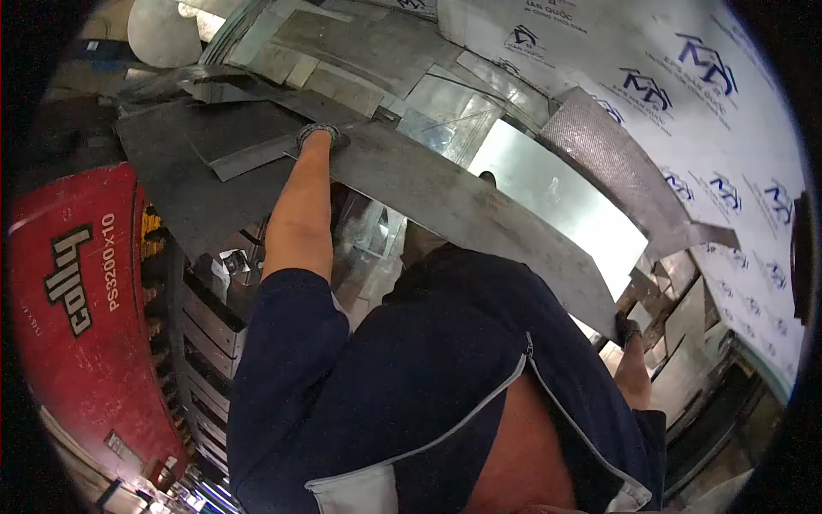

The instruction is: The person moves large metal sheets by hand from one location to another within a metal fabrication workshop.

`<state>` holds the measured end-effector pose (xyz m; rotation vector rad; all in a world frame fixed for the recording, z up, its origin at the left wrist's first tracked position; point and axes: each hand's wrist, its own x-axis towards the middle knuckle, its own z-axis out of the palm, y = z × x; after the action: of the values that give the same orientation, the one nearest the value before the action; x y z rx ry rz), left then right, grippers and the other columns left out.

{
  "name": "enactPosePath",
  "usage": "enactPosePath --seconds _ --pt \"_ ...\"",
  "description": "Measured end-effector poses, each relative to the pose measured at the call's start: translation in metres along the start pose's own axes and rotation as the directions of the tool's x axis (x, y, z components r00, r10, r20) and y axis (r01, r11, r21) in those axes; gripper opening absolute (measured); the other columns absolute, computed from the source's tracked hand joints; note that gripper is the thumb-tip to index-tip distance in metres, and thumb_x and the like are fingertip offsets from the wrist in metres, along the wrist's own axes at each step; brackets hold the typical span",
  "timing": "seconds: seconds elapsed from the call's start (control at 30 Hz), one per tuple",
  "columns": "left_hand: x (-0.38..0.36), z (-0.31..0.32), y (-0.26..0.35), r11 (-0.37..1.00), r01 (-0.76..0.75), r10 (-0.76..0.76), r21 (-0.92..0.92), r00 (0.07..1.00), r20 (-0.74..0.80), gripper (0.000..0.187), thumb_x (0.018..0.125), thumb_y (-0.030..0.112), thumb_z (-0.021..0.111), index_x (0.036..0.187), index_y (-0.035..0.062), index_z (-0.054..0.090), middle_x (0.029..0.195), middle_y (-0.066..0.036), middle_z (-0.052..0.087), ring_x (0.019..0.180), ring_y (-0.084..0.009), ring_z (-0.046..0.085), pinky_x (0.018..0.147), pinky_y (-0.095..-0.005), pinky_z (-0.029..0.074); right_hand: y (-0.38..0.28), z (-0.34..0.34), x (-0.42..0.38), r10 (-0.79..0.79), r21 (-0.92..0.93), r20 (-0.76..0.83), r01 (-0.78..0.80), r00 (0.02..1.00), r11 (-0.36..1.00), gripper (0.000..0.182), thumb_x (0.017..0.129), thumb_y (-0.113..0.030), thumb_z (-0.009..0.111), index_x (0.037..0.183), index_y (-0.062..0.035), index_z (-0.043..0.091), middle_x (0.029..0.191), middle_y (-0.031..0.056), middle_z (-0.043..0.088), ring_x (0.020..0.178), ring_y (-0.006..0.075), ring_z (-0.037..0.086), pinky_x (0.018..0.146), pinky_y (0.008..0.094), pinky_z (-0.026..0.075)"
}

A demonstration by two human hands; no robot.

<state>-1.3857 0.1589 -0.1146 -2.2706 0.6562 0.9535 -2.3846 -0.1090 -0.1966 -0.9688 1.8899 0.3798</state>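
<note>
A long grey metal sheet (462,201) stretches slantwise in front of my body. At its left end, my gloved left hand (318,134) grips the edge, its fingers partly hidden. My right hand (628,328), in a dark glove, holds the other end low on the right. Dark sheet pieces (205,154) lie beside and under my left hand. Beyond the long sheet is a bright, shiny metal sheet (556,201), and past that a curved, textured metal piece (612,158).
On the left stands a red machine (81,317) marked "colly", with a slotted metal bed (205,351) along it. Stacked metal offcuts (342,51) lie at the far side. White panels with blue print (685,111) line the right. Scrap pieces (676,317) crowd around my right hand.
</note>
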Motion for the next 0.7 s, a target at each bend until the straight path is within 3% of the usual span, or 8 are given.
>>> enactPosePath --seconds 0.1,0.23,0.47,0.7 --pt "0.016 -0.011 -0.017 0.997 0.038 -0.036 -0.063 0.999 0.032 0.078 0.085 0.068 0.057 0.142 0.0134 0.052 0.149 -0.012 0.043 0.130 -0.0315 0.046 0.104 -0.0481 0.042 -0.102 -0.036 -0.025 -0.009 -0.328 -0.116 -0.030 0.993 0.944 0.030 0.095 -0.030 0.056 0.077 -0.0060 0.061 0.065 0.0094 0.050 0.058 0.0241 0.047 0.049 0.0382 0.038" --pt "0.037 -0.025 -0.036 0.990 0.071 -0.063 -0.121 0.996 0.069 0.077 0.085 0.067 0.056 0.140 0.0131 0.052 0.147 -0.013 0.044 0.128 -0.0316 0.047 0.103 -0.0478 0.042 -0.207 -0.051 -0.021 -0.074 -0.558 -0.154 -0.025 0.985 0.829 0.031 0.094 -0.034 0.055 0.080 -0.0060 0.062 0.070 0.0102 0.051 0.063 0.0249 0.049 0.053 0.0391 0.039" --pt "0.106 -0.045 -0.078 0.956 0.151 -0.109 -0.253 0.979 0.174 0.075 0.086 0.066 0.056 0.138 0.0125 0.054 0.143 -0.013 0.047 0.124 -0.0317 0.048 0.102 -0.0472 0.042 -0.383 0.003 0.019 -0.223 -0.735 -0.127 0.059 0.967 0.675 0.036 0.092 -0.040 0.054 0.086 -0.0060 0.064 0.079 0.0117 0.055 0.072 0.0263 0.052 0.059 0.0406 0.041" --pt "0.232 -0.083 -0.146 0.893 0.210 -0.135 -0.397 0.968 0.209 0.073 0.086 0.065 0.055 0.135 0.0120 0.055 0.140 -0.013 0.049 0.120 -0.0318 0.050 0.100 -0.0467 0.043 -0.597 0.103 0.021 -0.306 -0.827 -0.102 0.090 0.947 0.554 0.042 0.091 -0.047 0.053 0.092 -0.0060 0.065 0.088 0.0132 0.058 0.081 0.0278 0.055 0.066 0.0422 0.044"
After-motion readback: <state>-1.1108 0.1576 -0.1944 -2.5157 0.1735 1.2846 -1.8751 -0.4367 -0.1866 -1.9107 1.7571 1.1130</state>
